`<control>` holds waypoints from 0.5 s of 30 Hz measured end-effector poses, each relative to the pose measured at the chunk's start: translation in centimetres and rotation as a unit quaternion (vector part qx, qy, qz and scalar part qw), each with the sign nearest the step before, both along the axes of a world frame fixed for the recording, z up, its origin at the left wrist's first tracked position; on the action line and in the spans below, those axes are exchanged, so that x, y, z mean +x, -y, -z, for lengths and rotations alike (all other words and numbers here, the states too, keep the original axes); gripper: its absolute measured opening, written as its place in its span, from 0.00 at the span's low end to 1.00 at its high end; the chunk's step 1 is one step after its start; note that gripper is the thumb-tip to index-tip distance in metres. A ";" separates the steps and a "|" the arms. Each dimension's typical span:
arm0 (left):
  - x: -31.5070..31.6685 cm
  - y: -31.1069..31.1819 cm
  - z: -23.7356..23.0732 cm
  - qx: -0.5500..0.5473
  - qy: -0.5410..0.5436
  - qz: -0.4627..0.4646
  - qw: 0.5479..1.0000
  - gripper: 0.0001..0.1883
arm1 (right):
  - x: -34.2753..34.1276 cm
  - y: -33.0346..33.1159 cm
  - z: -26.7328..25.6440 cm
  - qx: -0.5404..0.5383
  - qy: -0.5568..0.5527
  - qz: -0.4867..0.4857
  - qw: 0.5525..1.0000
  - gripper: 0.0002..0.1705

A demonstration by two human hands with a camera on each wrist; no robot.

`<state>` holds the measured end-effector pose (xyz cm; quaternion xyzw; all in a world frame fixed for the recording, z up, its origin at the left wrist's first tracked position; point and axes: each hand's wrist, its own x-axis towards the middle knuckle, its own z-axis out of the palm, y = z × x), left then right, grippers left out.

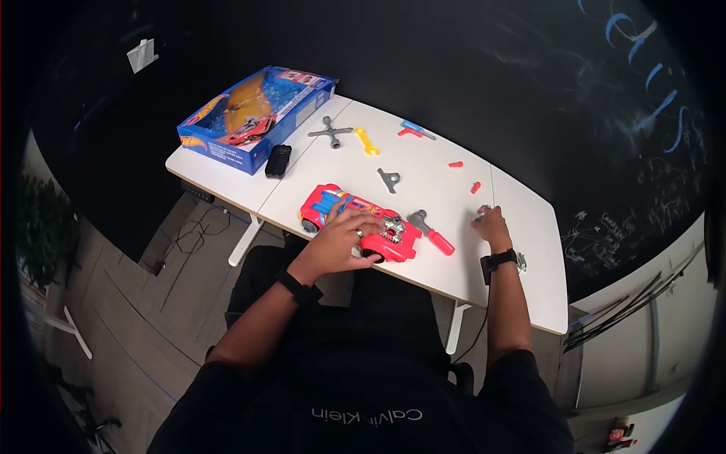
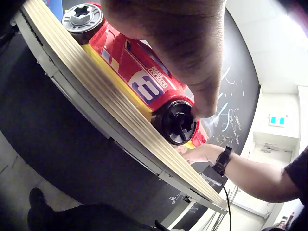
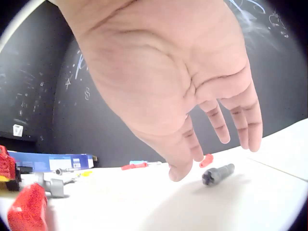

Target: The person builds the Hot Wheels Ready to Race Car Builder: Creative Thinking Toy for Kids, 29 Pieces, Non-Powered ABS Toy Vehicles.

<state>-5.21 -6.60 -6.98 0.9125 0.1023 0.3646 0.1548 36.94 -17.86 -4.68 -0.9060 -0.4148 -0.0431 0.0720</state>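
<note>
The red toy car (image 1: 404, 244) lies along the table's near edge. My left hand (image 1: 333, 246) grips it, fingers across the top; in the left wrist view the thumb of this hand (image 2: 178, 43) rests by a black wheel (image 2: 179, 122) of the car (image 2: 134, 72). Farther right, my right hand (image 1: 495, 231) is over the table. The right wrist view shows this hand (image 3: 173, 82) with its fingers pointing down, relaxed and holding nothing, above a small dark grey bolt-like piece (image 3: 219, 174) lying on the white surface.
A red-handled grey hammer (image 1: 439, 240) lies between car and right hand. Behind are a grey bracket (image 1: 389, 180), yellow wrench (image 1: 367, 142), grey cross wrench (image 1: 330, 132), blue-red tool (image 1: 414, 129) and small red pieces (image 1: 455, 164). A blue box (image 1: 253, 113) and black tray (image 1: 277, 161) stand left.
</note>
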 end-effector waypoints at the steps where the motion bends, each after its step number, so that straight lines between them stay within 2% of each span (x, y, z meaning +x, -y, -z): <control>1: 0.0 0.0 0.1 -0.001 0.000 -0.002 1.000 0.28 | 1.7 0.0 1.6 0.017 0.003 -0.028 0.999 0.22; 5: 0.0 0.0 0.2 -0.003 0.005 -0.001 1.000 0.28 | 3.7 -0.1 3.6 0.034 0.014 -0.088 0.995 0.12; 9: 0.0 0.1 0.2 0.005 0.011 -0.002 1.000 0.28 | 4.2 -0.1 4.8 0.068 0.022 -0.091 0.993 0.09; 12: 0.0 0.0 0.2 0.006 0.004 -0.001 1.000 0.28 | 1.7 -0.1 2.6 0.090 0.008 -0.046 0.995 0.08; 14: 0.1 -0.2 0.2 0.010 0.000 -0.006 1.000 0.28 | -1.9 0.1 -1.1 0.156 -0.031 -0.123 0.980 0.08; 15: 0.1 -0.1 0.3 0.014 -0.005 -0.007 1.000 0.28 | -4.5 0.4 -3.2 0.191 -0.072 -0.196 0.959 0.08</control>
